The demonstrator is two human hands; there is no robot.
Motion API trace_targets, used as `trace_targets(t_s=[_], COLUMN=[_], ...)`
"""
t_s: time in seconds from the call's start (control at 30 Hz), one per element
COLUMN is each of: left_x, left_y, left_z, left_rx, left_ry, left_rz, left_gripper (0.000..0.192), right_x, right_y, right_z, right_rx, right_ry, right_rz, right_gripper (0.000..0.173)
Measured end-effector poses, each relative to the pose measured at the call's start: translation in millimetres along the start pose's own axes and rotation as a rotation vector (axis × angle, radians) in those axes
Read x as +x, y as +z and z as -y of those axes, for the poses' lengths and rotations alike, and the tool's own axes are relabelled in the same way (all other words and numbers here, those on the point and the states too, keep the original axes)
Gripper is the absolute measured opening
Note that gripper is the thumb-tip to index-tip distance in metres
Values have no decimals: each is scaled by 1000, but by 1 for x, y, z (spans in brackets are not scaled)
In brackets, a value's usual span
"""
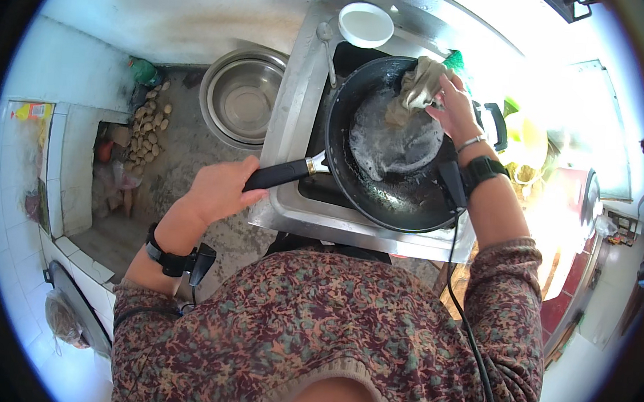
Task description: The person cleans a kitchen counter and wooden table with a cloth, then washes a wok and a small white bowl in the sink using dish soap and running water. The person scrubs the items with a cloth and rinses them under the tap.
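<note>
My left hand (219,190) grips the black handle (279,176) of a large dark wok (392,207), which rests over a steel-topped stove or sink unit (292,90). Foamy, cloudy water (374,143) lies in the bottom of the wok. At the wok's upper right side, my right hand (455,107) holds a crumpled, wet greyish cloth (421,86) against the inner wall. Part of the cloth hangs into the water. A white bowl (365,26) and a metal spoon (327,51) sit beyond the wok on the steel surface.
Nested steel basins (245,101) stand on the concrete floor to the left. Several potatoes or similar tubers (148,132) lie near a green bottle (144,72) by the wall. A pink appliance (573,203) stands at the right. A cable (465,328) hangs from my right wrist device.
</note>
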State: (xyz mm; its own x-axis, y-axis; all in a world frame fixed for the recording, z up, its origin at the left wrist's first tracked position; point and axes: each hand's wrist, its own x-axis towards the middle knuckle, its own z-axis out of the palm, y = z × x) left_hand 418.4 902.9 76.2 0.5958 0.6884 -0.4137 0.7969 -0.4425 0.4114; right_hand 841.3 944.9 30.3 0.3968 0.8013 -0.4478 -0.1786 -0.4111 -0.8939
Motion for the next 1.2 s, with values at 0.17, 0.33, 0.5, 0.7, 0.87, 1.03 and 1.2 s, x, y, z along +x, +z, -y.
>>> trace_targets(t_s=[0.17,0.33,0.5,0.7,0.87,1.03,1.2], left_x=[1,7,8,6,5,4,4], left_y=[-13,-6,0,0,-2,-3,-3], left_z=[4,10,13,13,11,10,9], left_rx=[90,122,104,74,66,49,91], left_ry=[58,80,98,72,91,59,73], left_rz=[-65,-64,-92,-101,-134,-135,-159], left_gripper=[39,37,38,38,38,39,40], right_x=[21,-4,-65,-115,-112,-73,-30], right_y=[66,110,110,25,-31,-57,-25], right_z=[-13,-42,-60,-49,-43,-39,-53], right_rx=[-150,-270,-630,-918,-1647,-1868,-1786], right_ry=[-84,-302,-238,161,-106,-391,-623], right_rz=[8,336,579,1048,972,641,434], right_gripper=[30,31,41,48,41,40,46])
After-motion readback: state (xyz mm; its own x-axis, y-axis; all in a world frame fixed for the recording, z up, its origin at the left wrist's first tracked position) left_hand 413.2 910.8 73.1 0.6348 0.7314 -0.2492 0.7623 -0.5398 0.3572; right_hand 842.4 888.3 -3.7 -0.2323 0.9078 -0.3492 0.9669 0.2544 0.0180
